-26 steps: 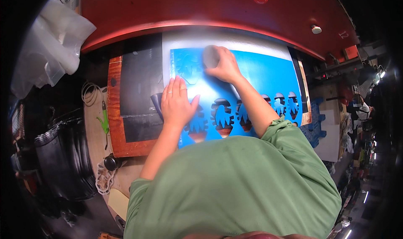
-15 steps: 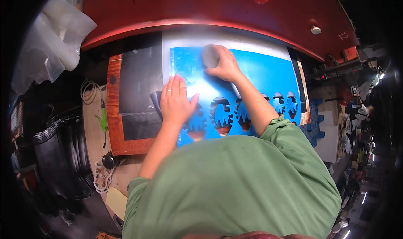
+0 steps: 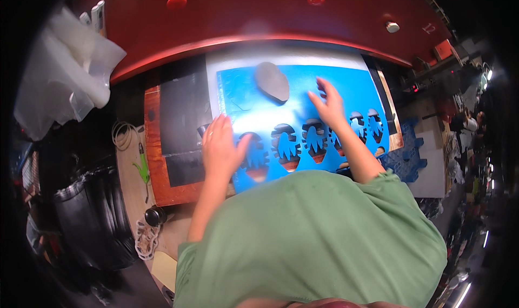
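A blue sheet point(image 3: 300, 94) with a row of cut-outs along its near side lies on a white board point(image 3: 212, 73). On its far part rests a grey, pointed-oval block point(image 3: 272, 82), touched by neither hand. My left hand point(image 3: 220, 146) is at the sheet's left edge, fingers stretched out and thumb spread, holding nothing. To the right of the block, my right hand point(image 3: 330, 104) is over the sheet, empty, with thumb and fingers apart. Beside my left hand, a small dark cylindrical thing point(image 3: 203, 129) is partly hidden.
A red machine front point(image 3: 248, 16) with red buttons spans the far side. Black panelling point(image 3: 186, 108) and a reddish wooden board point(image 3: 154, 162) lie left. A green air gun point(image 3: 142, 167) and coiled hose point(image 3: 125, 136) are further left. Clear plastic point(image 3: 65, 70) hangs far left.
My right hand has let go of the grey block and moved right and nearer. The block now lies alone, fully visible. My left hand has shifted slightly nearer. The view has turned a little.
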Tool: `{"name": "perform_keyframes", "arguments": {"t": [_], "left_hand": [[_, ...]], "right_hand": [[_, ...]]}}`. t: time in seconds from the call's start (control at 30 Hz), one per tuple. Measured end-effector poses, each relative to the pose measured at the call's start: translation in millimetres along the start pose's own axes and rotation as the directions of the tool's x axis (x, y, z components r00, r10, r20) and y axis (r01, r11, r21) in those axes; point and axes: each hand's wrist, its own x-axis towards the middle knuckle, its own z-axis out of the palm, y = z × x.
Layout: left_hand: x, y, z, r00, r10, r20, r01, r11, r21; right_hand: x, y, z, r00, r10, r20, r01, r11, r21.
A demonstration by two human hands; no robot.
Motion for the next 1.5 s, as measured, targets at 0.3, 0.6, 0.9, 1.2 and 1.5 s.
{"name": "perform_keyframes", "arguments": {"t": [0.3,0.6,0.9,1.2,1.5], "left_hand": [[-60,35,-27,0.975,-0.194,-0.111,0.199,0.979,0.036],[70,43,59,0.974,-0.11,-0.197,0.135,0.983,0.121],[61,20,46,0.953,-0.101,-0.286,0.166,0.963,0.212],[115,-16,76,0.967,-0.153,-0.205,0.201,0.949,0.241],[128,-25,83,0.959,-0.059,-0.277,0.116,0.974,0.196]], "right_hand": [[-110,27,-75,0.966,-0.242,-0.092,0.186,0.895,-0.405],[19,94,-74,0.961,-0.245,-0.13,0.174,0.898,-0.404],[132,105,-170,0.891,0.208,-0.402,-0.24,0.97,-0.028],[287,139,-242,0.845,0.301,-0.443,-0.408,0.897,-0.169],[290,142,-258,0.859,0.396,-0.323,-0.414,0.91,0.015]]}}
